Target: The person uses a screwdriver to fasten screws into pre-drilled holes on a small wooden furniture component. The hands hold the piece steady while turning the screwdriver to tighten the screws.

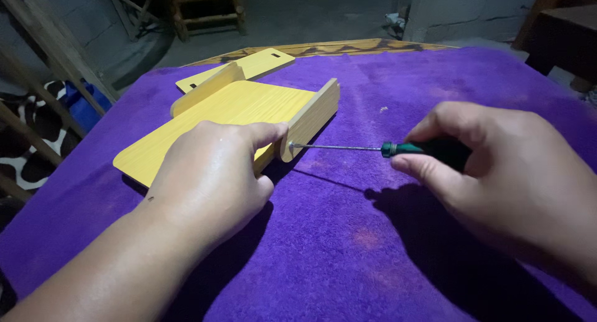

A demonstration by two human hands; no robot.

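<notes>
A pale yellow wooden assembly [236, 107], a flat board with two upright side pieces, lies on a purple cloth [348, 247]. My left hand [211, 173] presses down on the board's near end, thumb against the right side piece [314, 114]. My right hand [497, 166] grips a screwdriver [398, 149] with a green and black handle. Its thin metal shaft runs level to the left, tip touching the side piece's outer face near its front end.
Another yellow wooden piece with a slot [261, 64] lies behind the assembly. The table's wooden edge [348, 46] shows at the back. Wooden ladder-like frames [205, 8] and slats stand on the grey floor beyond. A dark piece of furniture [563, 36] is at the far right.
</notes>
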